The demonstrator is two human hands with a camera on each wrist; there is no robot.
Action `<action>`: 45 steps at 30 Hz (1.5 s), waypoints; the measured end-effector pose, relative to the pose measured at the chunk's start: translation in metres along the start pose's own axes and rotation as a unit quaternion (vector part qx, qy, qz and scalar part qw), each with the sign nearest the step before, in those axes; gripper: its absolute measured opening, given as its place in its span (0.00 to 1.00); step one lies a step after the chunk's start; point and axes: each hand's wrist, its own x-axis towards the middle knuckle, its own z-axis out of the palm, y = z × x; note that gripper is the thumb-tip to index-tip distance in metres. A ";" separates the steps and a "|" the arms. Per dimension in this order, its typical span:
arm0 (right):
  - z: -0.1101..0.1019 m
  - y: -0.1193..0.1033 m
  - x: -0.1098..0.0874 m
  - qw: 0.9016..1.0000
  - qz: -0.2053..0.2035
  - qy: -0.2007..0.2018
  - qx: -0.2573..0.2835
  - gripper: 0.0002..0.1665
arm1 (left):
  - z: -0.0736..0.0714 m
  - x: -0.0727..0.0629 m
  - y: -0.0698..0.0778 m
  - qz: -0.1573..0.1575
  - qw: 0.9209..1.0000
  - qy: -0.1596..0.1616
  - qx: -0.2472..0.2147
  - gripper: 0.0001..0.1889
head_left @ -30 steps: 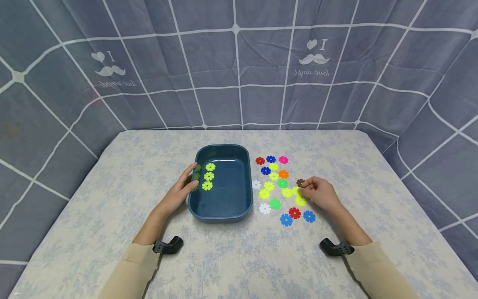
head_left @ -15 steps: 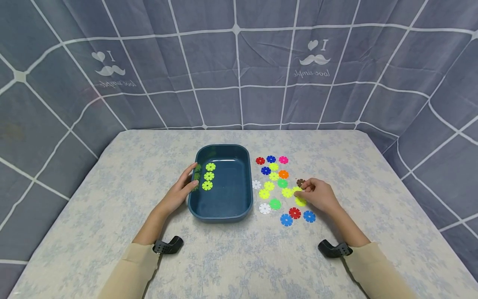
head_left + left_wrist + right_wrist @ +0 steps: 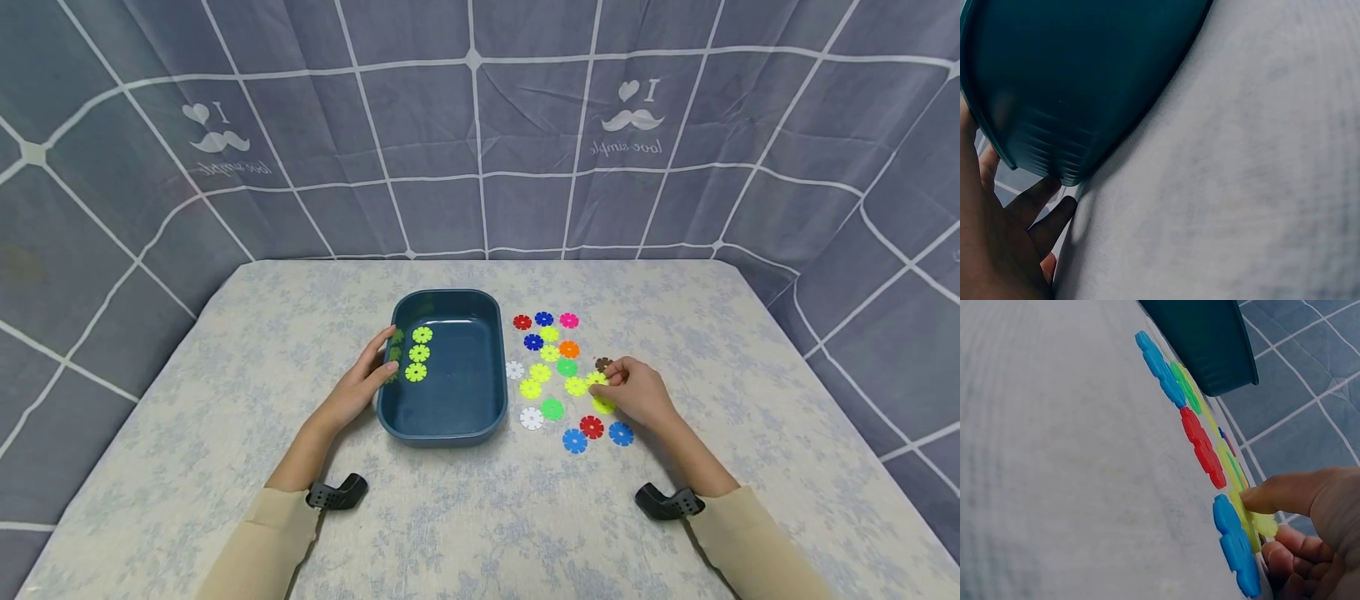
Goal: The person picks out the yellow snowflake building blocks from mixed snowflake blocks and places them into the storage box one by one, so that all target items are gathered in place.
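My left hand (image 3: 362,385) holds the left side of a dark teal plastic tub (image 3: 465,408), thumb over the rim. In the left wrist view several fingers lie along the tub's outer wall (image 3: 1085,81). Inside the tub, three yellow-green snowflake discs (image 3: 419,353) form a column by the left wall. On the right, my right hand (image 3: 641,390) pinches a yellow snowflake disc (image 3: 597,379) between thumb and finger. That disc (image 3: 1265,524) is tilted up in the right wrist view. A brown disc (image 3: 603,364) and another yellow disc (image 3: 603,405) are close beside, partly covered by the fingers.
Between tub and right hand lie several loose discs, among them red (image 3: 592,427), light blue (image 3: 575,441), green (image 3: 552,409), white (image 3: 532,418), orange (image 3: 569,349) and pink (image 3: 569,320). A patterned cloth (image 3: 465,517) covers the table. Grey-blue curtains (image 3: 435,125) surround it.
My right hand has shifted slightly left, and its thumb and finger have come onto the yellow disc beside the brown one. The left hand and tub stay in place.
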 end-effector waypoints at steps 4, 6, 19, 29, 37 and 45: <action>0.001 0.002 0.000 1.000 -0.025 0.000 0.018 0.18 | 0.000 0.000 0.000 -0.001 1.000 -0.001 -0.003 0.32; 0.001 0.002 0.000 0.999 -0.037 0.000 0.027 0.17 | 0.000 0.000 0.000 -0.001 1.000 -0.002 -0.004 0.31; -0.003 0.004 0.001 0.994 -0.021 -0.020 0.109 0.12 | 0.000 -0.001 0.000 0.002 1.000 0.001 0.002 0.32; -0.015 0.003 0.003 0.986 0.006 -0.035 0.163 0.15 | 0.000 0.000 -0.002 0.000 1.000 0.003 0.002 0.32; -0.020 -0.005 0.000 0.980 0.012 -0.046 0.195 0.17 | -0.001 0.000 -0.002 0.005 1.000 0.000 0.004 0.31; -0.020 -0.015 0.000 0.974 -0.018 -0.062 0.217 0.17 | 0.000 -0.001 -0.001 -0.004 1.000 0.002 0.008 0.32</action>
